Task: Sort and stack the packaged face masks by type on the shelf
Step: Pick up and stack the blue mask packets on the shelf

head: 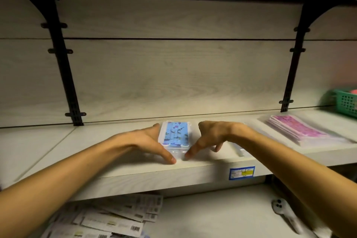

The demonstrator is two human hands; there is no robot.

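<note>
Blue-printed mask packs (175, 135) sit in a short stack on the shelf (123, 170), centred between both hands, near the front edge. Clear film wrapper visible around the stack; film extends past the printed part toward me.

Left hand (148, 144): fingers extended along the left side of the stack, index tip down on the shelf at the front left corner of the film. Not curled round anything; I read it as flat and squaring up. Right hand (210, 137): index finger pointing down to the front right corner, the other fingers loosely bent, holding nothing that I can see.

Pink mask packs (295, 131) lie in a separate, taller stack to the right, well apart. Between the two stacks there seems to be another clear pack (240, 150), partly hidden by the right forearm; contents not readable.

Handling judgement: packs look light, thin and floppy; glossy film likely slippery, so layers may slide off each other. Best hold probably along the two long sides, whole stack pinched at once, thumbs underneath at the front edge. Lifting by one corner risks fanning the stack.
</note>
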